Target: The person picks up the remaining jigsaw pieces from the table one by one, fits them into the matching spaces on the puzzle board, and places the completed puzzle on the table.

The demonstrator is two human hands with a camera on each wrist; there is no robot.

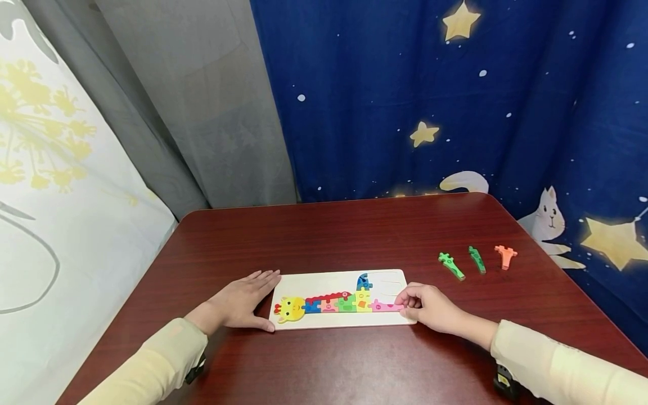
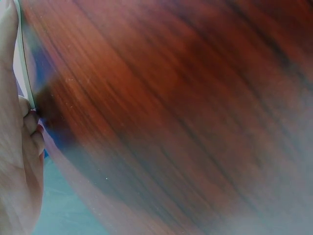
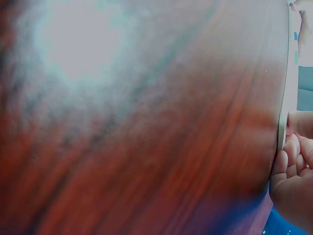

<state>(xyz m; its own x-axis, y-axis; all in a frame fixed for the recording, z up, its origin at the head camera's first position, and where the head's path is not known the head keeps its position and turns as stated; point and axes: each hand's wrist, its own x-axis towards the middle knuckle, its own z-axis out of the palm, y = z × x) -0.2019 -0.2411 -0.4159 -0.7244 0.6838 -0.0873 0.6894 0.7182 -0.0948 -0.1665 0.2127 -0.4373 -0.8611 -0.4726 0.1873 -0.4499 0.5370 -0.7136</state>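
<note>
A white puzzle board [image 1: 344, 321] lies on the table with a giraffe lying sideways in colored pieces. The giraffe's yellow head [image 1: 291, 309] is at the left, followed by blue, pink, green and yellow pieces. A blue piece [image 1: 363, 282] stands above the yellow one. At the right end, my right hand [image 1: 430, 307] pinches a pink puzzle piece [image 1: 383, 306] that lies in line with the others. My left hand [image 1: 246, 301] rests at the board's left edge, fingers extended. Both wrist views mostly show the tabletop, with the left hand [image 2: 17, 147] and right hand [image 3: 296, 166] at their margins.
Beyond the board, to the right, lie a light green piece [image 1: 451, 266], a dark green piece [image 1: 477, 259] and an orange piece [image 1: 505, 256]. The dark red wooden table [image 1: 314, 239] ends at blue and grey curtains.
</note>
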